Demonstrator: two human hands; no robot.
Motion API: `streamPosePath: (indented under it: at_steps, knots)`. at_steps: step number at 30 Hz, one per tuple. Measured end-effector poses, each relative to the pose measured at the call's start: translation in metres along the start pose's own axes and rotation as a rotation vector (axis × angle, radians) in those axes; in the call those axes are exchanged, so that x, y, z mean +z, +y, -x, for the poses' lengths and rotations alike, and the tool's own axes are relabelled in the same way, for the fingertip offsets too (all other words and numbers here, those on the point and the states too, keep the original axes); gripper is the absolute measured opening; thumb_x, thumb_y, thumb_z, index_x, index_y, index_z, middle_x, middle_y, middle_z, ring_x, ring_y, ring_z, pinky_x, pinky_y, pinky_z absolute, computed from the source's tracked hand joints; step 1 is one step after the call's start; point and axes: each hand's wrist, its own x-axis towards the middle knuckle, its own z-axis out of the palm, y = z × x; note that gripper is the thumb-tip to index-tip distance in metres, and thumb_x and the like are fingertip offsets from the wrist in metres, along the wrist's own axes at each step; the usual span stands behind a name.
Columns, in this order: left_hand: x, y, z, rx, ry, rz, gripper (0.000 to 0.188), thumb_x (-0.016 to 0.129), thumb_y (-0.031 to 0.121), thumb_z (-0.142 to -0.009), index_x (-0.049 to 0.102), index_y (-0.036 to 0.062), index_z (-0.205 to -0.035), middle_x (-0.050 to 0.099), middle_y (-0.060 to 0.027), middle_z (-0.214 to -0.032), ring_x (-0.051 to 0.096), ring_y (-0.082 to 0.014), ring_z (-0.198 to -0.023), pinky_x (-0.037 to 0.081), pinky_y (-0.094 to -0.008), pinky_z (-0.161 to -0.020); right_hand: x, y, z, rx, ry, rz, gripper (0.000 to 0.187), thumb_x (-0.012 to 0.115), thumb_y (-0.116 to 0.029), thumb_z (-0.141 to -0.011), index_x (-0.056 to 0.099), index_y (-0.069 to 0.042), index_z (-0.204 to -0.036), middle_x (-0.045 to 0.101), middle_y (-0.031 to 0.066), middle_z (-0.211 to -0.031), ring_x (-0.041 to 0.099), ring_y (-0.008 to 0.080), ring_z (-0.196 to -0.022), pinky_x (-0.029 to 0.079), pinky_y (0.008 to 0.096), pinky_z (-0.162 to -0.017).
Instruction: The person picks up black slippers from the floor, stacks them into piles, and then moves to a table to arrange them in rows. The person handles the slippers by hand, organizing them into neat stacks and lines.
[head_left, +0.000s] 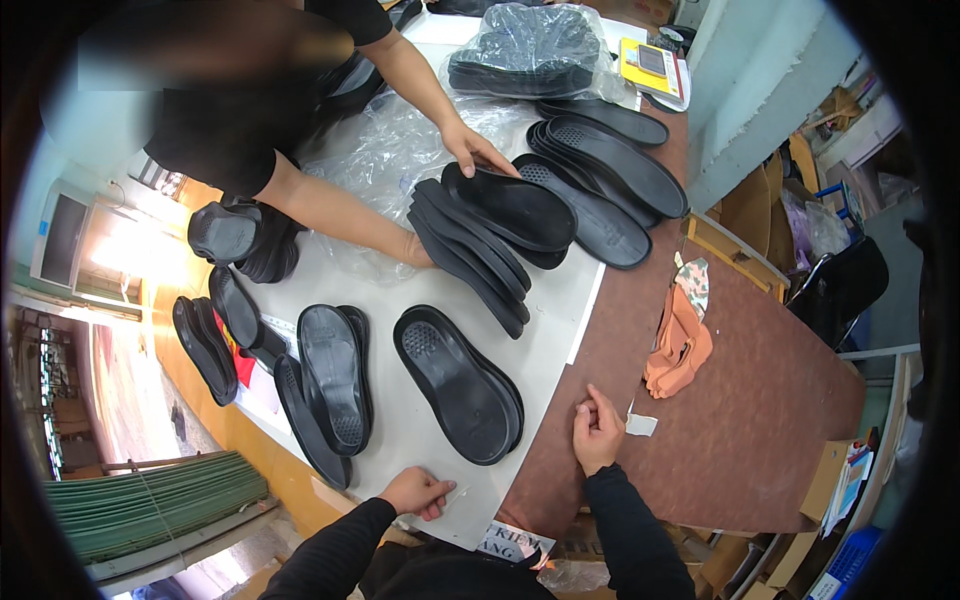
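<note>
Sign (518, 545), white, black-lettered; left hand (418, 493) near black soles (460, 390).

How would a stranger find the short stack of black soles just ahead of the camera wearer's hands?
Start from the large pale sheet and go to its near part, just beyond the wearer's left hand and right hand. There lies the short stack of black soles. Unlike the stack to its left, dimpled at the near end, its top is dimpled at the far end.
</note>
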Motion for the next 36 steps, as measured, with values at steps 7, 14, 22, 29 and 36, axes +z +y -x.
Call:
streamPosePath:
  at_steps: [7,14,22,29,36]
  knots:
    - [0.0,-0.0026,-0.0019,0.002,-0.003,0.003,0.051,0.058,0.042,-0.098,0.069,-0.0025,-0.076,0.07,-0.0101,-0.067,0.068,-0.0155,-0.054,0.055,-0.025,-0.053,0.0006,-0.0001,0.0013,0.01,0.003,-0.004,0.029,0.064,0.0,-0.083,0.067,0.0,-0.112,0.067,0.0106,-0.079,0.063,0.0174,-0.058,0.051,0.0285,-0.055]
    - [0.0007,-0.0039,-0.0034,-0.029,0.006,0.064,0.051,0.061,0.041,-0.097,0.067,-0.0038,-0.074,0.069,-0.0123,-0.065,0.068,-0.0181,-0.053,0.054,-0.0269,-0.051,0.0022,0.0003,0.0024,0.017,0.019,-0.005,0.026,0.065,-0.001,-0.084,0.068,-0.001,-0.109,0.067,0.0095,-0.08,0.061,0.015,-0.055,0.05,0.0269,-0.053]
    - [-0.0003,0.0016,-0.0011,-0.014,0.01,0.012,0.05,0.061,0.04,-0.097,0.068,-0.0032,-0.073,0.068,-0.0117,-0.064,0.067,-0.018,-0.052,0.054,-0.0273,-0.051,0.0017,-0.0012,0.0015,0.012,0.022,0.005,0.024,0.066,-0.002,-0.083,0.068,-0.002,-0.108,0.066,0.0087,-0.078,0.061,0.0152,-0.054,0.049,0.0272,-0.052]
    - [-0.0008,0.002,-0.0011,-0.03,0.0,0.012,0.049,0.061,0.04,-0.097,0.069,-0.0028,-0.074,0.069,-0.0113,-0.064,0.067,-0.0175,-0.051,0.053,-0.0271,-0.05,0.0018,-0.003,0.0005,0.025,0.021,-0.003,0.022,0.066,-0.002,-0.083,0.068,-0.002,-0.106,0.066,0.0088,-0.078,0.062,0.0159,-0.055,0.05,0.0278,-0.052]
    - [-0.0012,0.0012,-0.0012,-0.005,0.002,-0.003,0.048,0.06,0.038,-0.098,0.069,-0.0037,-0.076,0.07,-0.0122,-0.066,0.069,-0.0185,-0.053,0.055,-0.0269,-0.052,0.0016,-0.0034,0.0,0.016,0.018,0.02,0.021,0.066,-0.002,-0.083,0.068,-0.003,-0.104,0.066,0.0084,-0.078,0.063,0.016,-0.056,0.05,0.028,-0.053]
